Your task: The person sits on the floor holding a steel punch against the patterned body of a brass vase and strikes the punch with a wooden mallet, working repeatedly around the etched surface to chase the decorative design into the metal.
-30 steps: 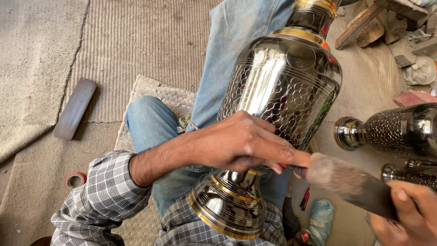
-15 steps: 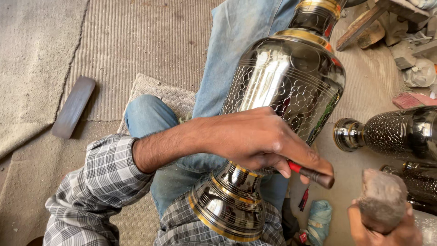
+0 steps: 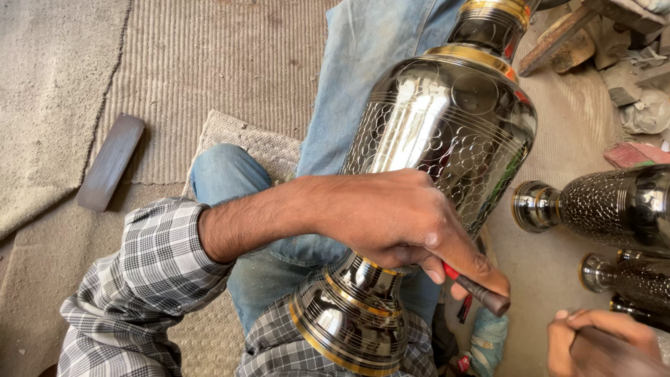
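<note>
Metalware workshop, floor-level: engraved metal vases (image 3: 614,206) lying on worn matting (image 3: 209,63), wood scraps (image 3: 572,42) and rubble nearby.

The big vase (image 3: 433,160) is polished dark metal with engraved scale-like cells and gold bands at neck and foot. The chisel (image 3: 474,286) shows a red band on a dark shaft. The sleeve (image 3: 146,279) is grey-and-white check, the trousers (image 3: 356,63) faded blue, the ribbed mat (image 3: 209,63) beige.
</note>
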